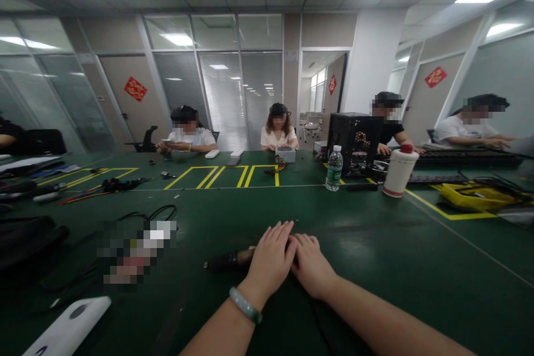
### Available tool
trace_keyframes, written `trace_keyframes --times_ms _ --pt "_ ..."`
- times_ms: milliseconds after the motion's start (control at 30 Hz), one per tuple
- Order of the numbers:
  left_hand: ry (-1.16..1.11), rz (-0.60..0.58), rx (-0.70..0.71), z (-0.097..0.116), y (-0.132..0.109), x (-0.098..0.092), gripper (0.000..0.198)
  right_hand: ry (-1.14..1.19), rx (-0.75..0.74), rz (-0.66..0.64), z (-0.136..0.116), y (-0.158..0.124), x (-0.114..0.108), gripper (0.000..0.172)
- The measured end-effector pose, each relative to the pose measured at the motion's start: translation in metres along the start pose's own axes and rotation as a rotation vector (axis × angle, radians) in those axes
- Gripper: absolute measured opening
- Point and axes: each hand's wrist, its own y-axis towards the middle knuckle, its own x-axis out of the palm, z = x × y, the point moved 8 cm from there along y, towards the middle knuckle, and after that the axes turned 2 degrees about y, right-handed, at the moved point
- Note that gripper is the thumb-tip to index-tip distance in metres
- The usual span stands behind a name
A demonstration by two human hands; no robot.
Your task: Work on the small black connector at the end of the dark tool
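Note:
My left hand (271, 258) lies flat on the green table (375, 245) with its fingers stretched out and a pale green bangle (245, 305) on its wrist. My right hand (311, 264) rests flat beside it, and the fingers of the two touch. A dark object (227, 259) pokes out from under my left hand to the left; most of it is hidden. Neither hand grips anything that I can see.
A water bottle (334, 168), a white jar with a red cap (399, 171) and an open computer case (354, 142) stand at the far right. Cables and tools (112, 184) lie at the left. Several people sit around the far side. A white device (67, 328) lies near left.

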Motion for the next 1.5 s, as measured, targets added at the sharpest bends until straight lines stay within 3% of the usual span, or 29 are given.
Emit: trace_keyframes --times_ms 100,200,400,467,567,667,767,933,1167,1300,1500 --pt "0.017 0.03 -0.091 -0.012 0.001 -0.001 0.044 -0.005 0.01 -0.003 -0.002 0.004 0.003 0.031" --pt "0.018 0.015 -0.091 -0.012 0.001 0.0 0.041 -0.026 0.069 0.005 0.007 0.002 -0.001 0.028" --pt "0.016 -0.061 -0.072 -0.008 0.001 0.004 0.041 -0.045 0.036 -0.016 0.023 -0.01 -0.024 0.07" --pt "0.006 -0.063 -0.08 -0.007 0.001 0.003 0.042 -0.093 0.116 0.042 0.035 -0.018 -0.041 0.06" --pt "-0.01 -0.09 -0.067 -0.002 0.002 0.005 0.043 -0.139 0.248 -0.001 0.049 -0.03 -0.055 0.025" --pt "-0.009 -0.131 -0.06 0.002 0.002 0.008 0.045 -0.092 0.321 -0.143 0.052 -0.041 -0.048 0.026" --pt "-0.006 -0.134 -0.07 0.004 0.002 0.009 0.046 0.031 0.298 -0.198 0.045 -0.045 -0.036 0.028" --pt "0.014 -0.13 -0.058 0.015 0.0 0.007 0.052 0.229 0.201 -0.255 0.042 -0.043 -0.025 0.001" --pt "0.008 -0.156 -0.025 0.021 0.002 0.008 0.035 0.781 0.338 -0.478 0.07 -0.044 -0.01 0.009" --pt "-0.026 -0.179 -0.016 0.022 0.003 0.009 0.034 0.949 0.435 -0.43 0.077 -0.042 -0.009 0.015" --pt "0.008 -0.201 0.003 0.017 0.006 0.005 0.036 0.89 0.547 -0.323 0.083 -0.041 -0.015 0.023"
